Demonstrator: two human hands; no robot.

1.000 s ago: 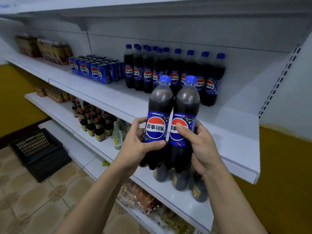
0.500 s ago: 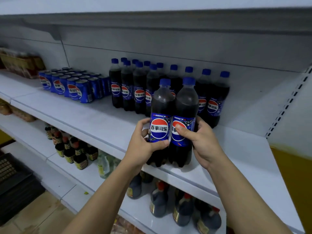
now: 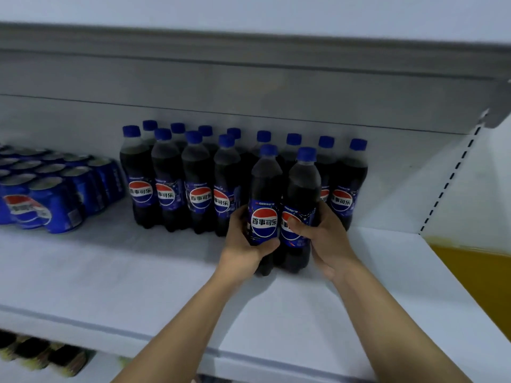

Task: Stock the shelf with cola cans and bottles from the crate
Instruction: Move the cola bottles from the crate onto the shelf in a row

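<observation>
white metal shelf board (image 3: 124, 277): two blue-capped dark plastic cola bottles (image 3: 265, 189) set down together
left hand (image 3: 243, 244) and right hand (image 3: 329, 239) each curl fingers (image 3: 269, 243) round one bottle, side by side, likely to extend the standing bottle rows (image 3: 168, 183) behind; blue cola cans (image 3: 55, 200) sit further left.

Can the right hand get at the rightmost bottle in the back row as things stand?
Probably yes, once freed: the right hand grips a cola bottle, and the rightmost bottle stands just behind it with nothing between.
</observation>
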